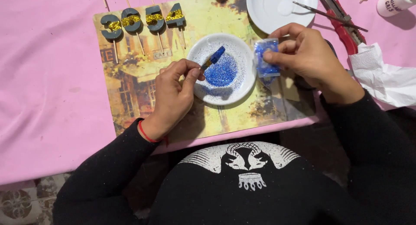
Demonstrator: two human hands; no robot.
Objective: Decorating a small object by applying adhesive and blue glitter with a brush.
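Left hand (173, 93) grip pinches small brush (212, 59) over white saucer (242, 84) holding blue glitter (221, 72). Right hand (307, 56) grasps glitter sachet (265, 57) beside saucer. Second saucer (273, 17) holds glue puddle.

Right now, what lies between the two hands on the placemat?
In the head view, a white saucer of blue glitter lies between the left hand, which holds a small brush, and the right hand, which holds a blue glittered piece.
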